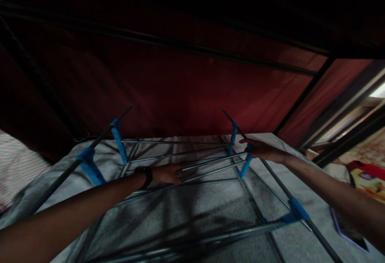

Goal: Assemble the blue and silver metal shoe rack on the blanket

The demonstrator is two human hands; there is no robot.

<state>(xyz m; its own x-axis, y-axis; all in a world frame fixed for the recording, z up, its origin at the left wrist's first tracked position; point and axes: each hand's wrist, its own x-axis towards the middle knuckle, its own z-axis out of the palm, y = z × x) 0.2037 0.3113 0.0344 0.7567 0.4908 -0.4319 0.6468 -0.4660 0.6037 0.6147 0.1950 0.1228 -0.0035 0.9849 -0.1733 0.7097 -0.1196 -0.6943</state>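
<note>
A rack frame of grey metal tubes (198,183) and blue plastic connectors (88,154) stands in front of me on a pale, fabric-like surface. My left hand (166,173), with a dark band at the wrist, is closed around one of the cross tubes (207,160) near the middle of the frame. On the far right side, my right hand (261,150) grips a blue connector (246,165) where cross tubes meet a side pole (278,181). Its index finger sticks out past the joint. Closer to me, another blue connector (296,211) joins the same pole to more cross tubes.
Dark red sheeting (192,90) on a black metal frame (303,98) closes off the back. On the right lie a red and yellow packet (368,181) and a purple-edged item (345,233). Striped cloth (19,166) shows at far left.
</note>
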